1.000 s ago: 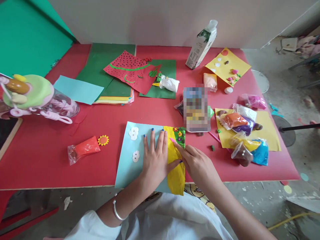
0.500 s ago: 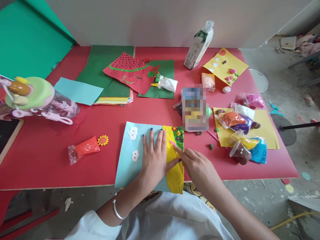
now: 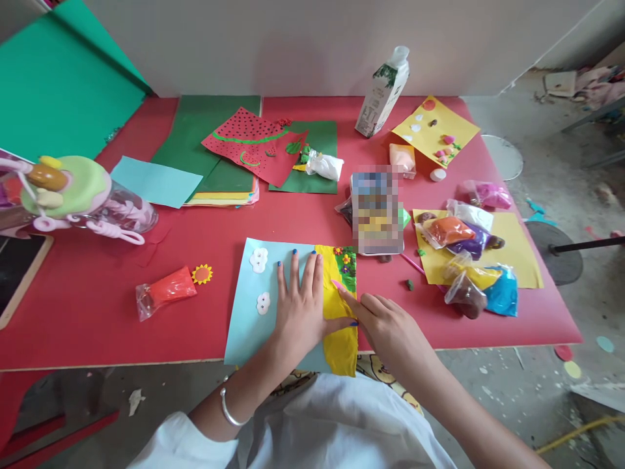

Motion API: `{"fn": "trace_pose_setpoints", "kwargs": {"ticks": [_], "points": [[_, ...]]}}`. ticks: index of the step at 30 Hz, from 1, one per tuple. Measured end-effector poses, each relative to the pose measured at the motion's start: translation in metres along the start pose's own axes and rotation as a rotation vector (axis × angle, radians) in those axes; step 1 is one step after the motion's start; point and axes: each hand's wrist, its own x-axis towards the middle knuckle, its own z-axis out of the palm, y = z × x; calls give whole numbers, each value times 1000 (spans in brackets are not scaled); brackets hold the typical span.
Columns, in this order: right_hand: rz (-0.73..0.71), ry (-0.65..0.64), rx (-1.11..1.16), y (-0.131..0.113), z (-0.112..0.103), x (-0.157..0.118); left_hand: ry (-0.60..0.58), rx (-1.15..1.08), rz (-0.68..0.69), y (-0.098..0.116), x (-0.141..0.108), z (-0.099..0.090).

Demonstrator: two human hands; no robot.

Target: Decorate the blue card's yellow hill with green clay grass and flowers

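A light-blue sheet [image 3: 249, 332] lies at the table's front edge, with two white clouds bearing small faces [image 3: 258, 260] on it. Yellow clay [image 3: 340, 348] covers its right strip, topped by a green clay patch with small flowers [image 3: 346, 259]. My left hand [image 3: 300, 309] rests flat on the sheet, fingers spread, its thumb reaching over the yellow. My right hand [image 3: 385, 322] is closed, forefinger extended, on a pink clay tool [image 3: 338, 285]; only the tool's pointed tip shows, at the yellow clay below the green patch. The rest is hidden under the fingers.
Left are a red clay packet [image 3: 170, 292], a sun piece [image 3: 202, 274] and a bottle [image 3: 129, 207]. A pixelated phone-like device [image 3: 378, 244] lies ahead. Clay bags [image 3: 452, 232] cover a yellow sheet [image 3: 525, 260] at right. A carton [image 3: 382, 94] stands behind.
The pink tool's tip has shifted slightly nearer to me over the yellow clay. My left thumb has moved down a little. The whole view has shifted slightly.
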Motion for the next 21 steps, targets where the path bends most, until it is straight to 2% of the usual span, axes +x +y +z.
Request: {"fn": "trace_pose_setpoints", "kwargs": {"ticks": [14, 18, 21], "points": [[-71, -17, 31, 6, -2, -5, -31, -16, -15, 1, 1, -3], [-52, -27, 79, 9, -9, -10, -28, -6, -10, 1, 1, -1], [-10, 23, 146, 13, -17, -12, -16, 7, -1, 1, 1, 0]]}}
